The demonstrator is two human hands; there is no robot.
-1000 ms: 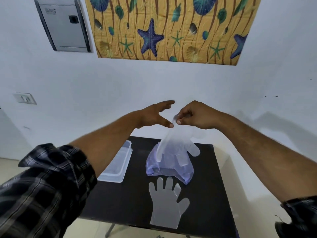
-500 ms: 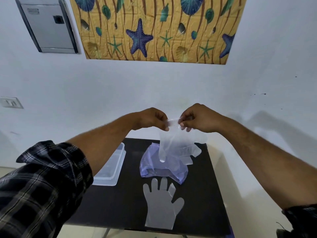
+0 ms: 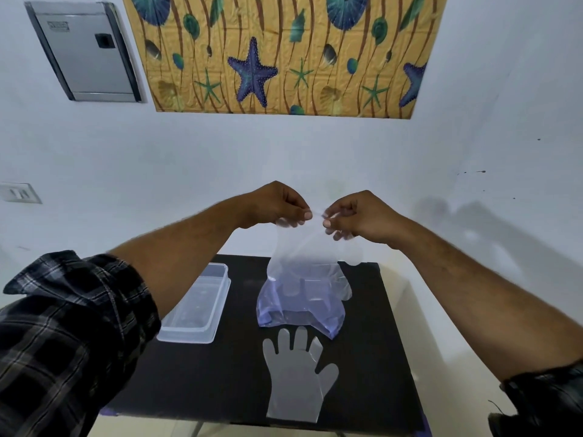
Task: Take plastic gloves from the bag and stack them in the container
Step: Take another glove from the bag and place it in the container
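Observation:
A clear plastic glove [image 3: 303, 250] hangs in the air above the table, fingers down. My left hand [image 3: 277, 205] pinches its cuff on the left and my right hand [image 3: 356, 216] pinches the cuff on the right. Below it the bluish plastic bag [image 3: 299, 310] lies on the black table [image 3: 220, 373]. Another clear glove [image 3: 298, 376] lies flat near the table's front edge, fingers pointing away from me. The clear rectangular container [image 3: 202, 307] sits at the table's left side, under my left forearm; I cannot tell what is inside it.
A white wall stands right behind the table, with a starfish-pattern panel [image 3: 284, 52], a grey metal box [image 3: 85, 52] and a switch plate [image 3: 19, 192] on it.
My left hand closed on the glove's cuff beside my right hand. Both hands then spread the cuff apart, so the glove hangs wider and flatter over the bag.

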